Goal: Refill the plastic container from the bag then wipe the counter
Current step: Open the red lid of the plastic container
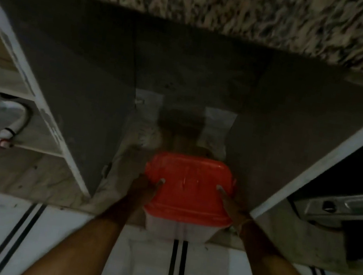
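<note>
Dim cupboard point(69, 85), hands point(145, 186) seemingly gripping container point(180, 229)

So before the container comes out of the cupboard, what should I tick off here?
1. Red lid seated on the container: ok.
2. Left hand on its side: ok.
3. Right hand on the other side: ok.
4. Fill level: cannot tell, lid covers it.
5. Bag in view: cannot tell, too dark behind.
6. Shelf edge free of obstacles: ok.
</note>
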Action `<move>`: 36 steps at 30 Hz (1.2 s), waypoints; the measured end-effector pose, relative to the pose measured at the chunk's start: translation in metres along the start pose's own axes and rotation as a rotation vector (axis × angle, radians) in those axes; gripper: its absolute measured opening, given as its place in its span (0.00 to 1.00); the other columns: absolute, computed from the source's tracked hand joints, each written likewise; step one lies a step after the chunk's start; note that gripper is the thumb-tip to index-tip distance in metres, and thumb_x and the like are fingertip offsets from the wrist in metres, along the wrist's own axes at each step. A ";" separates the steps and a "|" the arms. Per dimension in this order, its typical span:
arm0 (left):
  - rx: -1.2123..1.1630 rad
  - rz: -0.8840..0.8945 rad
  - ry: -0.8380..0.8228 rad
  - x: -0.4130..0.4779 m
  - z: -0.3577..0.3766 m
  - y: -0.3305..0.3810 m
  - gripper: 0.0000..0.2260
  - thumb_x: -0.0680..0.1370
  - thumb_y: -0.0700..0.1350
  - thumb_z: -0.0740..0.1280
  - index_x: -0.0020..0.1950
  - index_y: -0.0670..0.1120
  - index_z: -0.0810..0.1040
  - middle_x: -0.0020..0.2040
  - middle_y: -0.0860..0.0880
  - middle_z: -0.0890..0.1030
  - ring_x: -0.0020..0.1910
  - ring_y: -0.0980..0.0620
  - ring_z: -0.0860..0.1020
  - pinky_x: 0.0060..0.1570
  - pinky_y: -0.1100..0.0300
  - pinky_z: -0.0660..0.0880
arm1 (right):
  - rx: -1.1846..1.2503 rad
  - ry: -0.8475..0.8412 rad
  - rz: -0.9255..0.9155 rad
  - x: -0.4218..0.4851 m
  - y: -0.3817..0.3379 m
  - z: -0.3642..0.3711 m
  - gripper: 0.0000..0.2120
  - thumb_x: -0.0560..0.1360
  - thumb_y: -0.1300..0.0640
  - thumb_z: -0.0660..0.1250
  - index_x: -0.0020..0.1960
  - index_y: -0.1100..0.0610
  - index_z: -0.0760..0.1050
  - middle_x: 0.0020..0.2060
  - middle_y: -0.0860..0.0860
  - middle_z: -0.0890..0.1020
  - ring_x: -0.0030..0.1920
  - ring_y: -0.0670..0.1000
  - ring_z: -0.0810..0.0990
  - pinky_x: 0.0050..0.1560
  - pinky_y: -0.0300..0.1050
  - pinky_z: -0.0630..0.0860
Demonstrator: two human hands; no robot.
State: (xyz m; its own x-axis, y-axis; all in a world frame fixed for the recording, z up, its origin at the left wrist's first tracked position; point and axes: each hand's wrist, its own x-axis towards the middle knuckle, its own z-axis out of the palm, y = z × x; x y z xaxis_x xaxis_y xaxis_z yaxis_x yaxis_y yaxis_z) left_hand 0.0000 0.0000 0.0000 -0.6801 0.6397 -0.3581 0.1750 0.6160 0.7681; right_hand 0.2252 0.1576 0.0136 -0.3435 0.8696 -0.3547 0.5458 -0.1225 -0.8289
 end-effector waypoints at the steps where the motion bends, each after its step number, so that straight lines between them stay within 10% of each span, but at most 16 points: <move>1: -0.044 0.027 0.034 -0.021 -0.012 0.011 0.35 0.80 0.55 0.70 0.81 0.41 0.61 0.79 0.40 0.66 0.77 0.41 0.66 0.77 0.53 0.60 | 0.005 -0.025 0.005 -0.016 -0.011 -0.003 0.39 0.77 0.37 0.69 0.82 0.47 0.57 0.75 0.54 0.72 0.73 0.61 0.72 0.74 0.61 0.68; 10: -0.075 -0.152 0.013 -0.197 -0.150 0.109 0.28 0.79 0.62 0.67 0.69 0.43 0.76 0.64 0.42 0.82 0.58 0.44 0.81 0.55 0.62 0.72 | 0.083 0.044 0.134 -0.209 -0.153 -0.059 0.37 0.71 0.33 0.73 0.73 0.51 0.71 0.63 0.56 0.83 0.59 0.59 0.83 0.64 0.61 0.79; 14: -0.035 -0.177 0.033 -0.288 -0.230 0.179 0.30 0.78 0.63 0.67 0.71 0.44 0.74 0.63 0.42 0.81 0.62 0.41 0.80 0.59 0.58 0.71 | -0.015 0.053 0.163 -0.300 -0.234 -0.104 0.44 0.64 0.24 0.68 0.69 0.53 0.73 0.59 0.54 0.83 0.56 0.57 0.84 0.60 0.60 0.81; 22: 0.103 -0.058 0.144 -0.397 -0.383 0.317 0.31 0.76 0.68 0.65 0.68 0.45 0.76 0.61 0.42 0.82 0.60 0.41 0.80 0.57 0.53 0.75 | -0.020 0.085 0.065 -0.435 -0.414 -0.182 0.33 0.74 0.36 0.71 0.72 0.51 0.70 0.61 0.51 0.81 0.55 0.52 0.80 0.53 0.48 0.77; 36: 0.110 0.284 0.244 -0.318 -0.494 0.519 0.31 0.73 0.73 0.61 0.62 0.51 0.79 0.52 0.51 0.84 0.49 0.48 0.82 0.48 0.54 0.75 | 0.066 0.218 -0.298 -0.358 -0.608 -0.273 0.27 0.73 0.34 0.71 0.64 0.49 0.78 0.53 0.46 0.84 0.50 0.49 0.84 0.51 0.51 0.82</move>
State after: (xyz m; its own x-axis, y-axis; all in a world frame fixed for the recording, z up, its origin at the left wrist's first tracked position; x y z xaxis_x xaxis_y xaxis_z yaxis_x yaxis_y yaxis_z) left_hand -0.0445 -0.1106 0.7746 -0.7405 0.6721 0.0071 0.4467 0.4842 0.7523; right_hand 0.2251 0.0510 0.7625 -0.3055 0.9522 0.0006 0.3937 0.1269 -0.9104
